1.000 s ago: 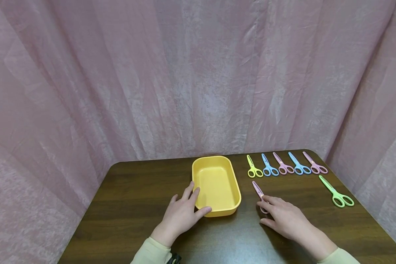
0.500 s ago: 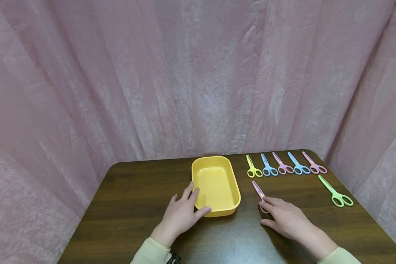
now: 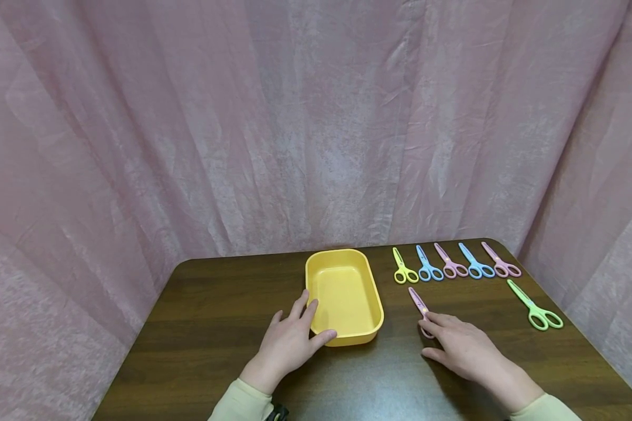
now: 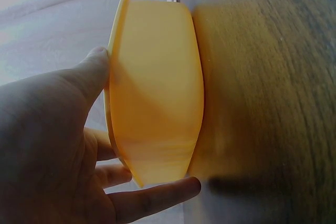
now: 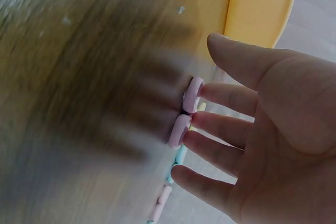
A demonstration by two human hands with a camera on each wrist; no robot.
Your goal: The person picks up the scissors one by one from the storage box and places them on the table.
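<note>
A yellow plastic tray (image 3: 344, 298) stands on the table with nothing in it. My left hand (image 3: 286, 346) rests at its near left corner, thumb on the near rim and fingers spread over the left side. In the left wrist view the tray's outer wall (image 4: 157, 87) fills the middle, with one finger extended along it. Right of the tray lies a pair of pink scissors (image 3: 417, 299), blades pointing away. My right hand (image 3: 464, 349) touches its handles with nearly straight fingertips, thumb apart. The right wrist view shows the fingertips at the pink handle loops (image 5: 180, 131).
Along the back right edge of the dark wooden table (image 3: 232, 310) lies a row of yellow (image 3: 404, 269), blue and pink scissors. Green scissors (image 3: 536, 307) lie near the right edge. A pink curtain (image 3: 316, 117) hangs behind.
The pink scissors under my right hand have slid slightly to the right, and the hand has moved with them. My left hand and the tray have stayed in place.
</note>
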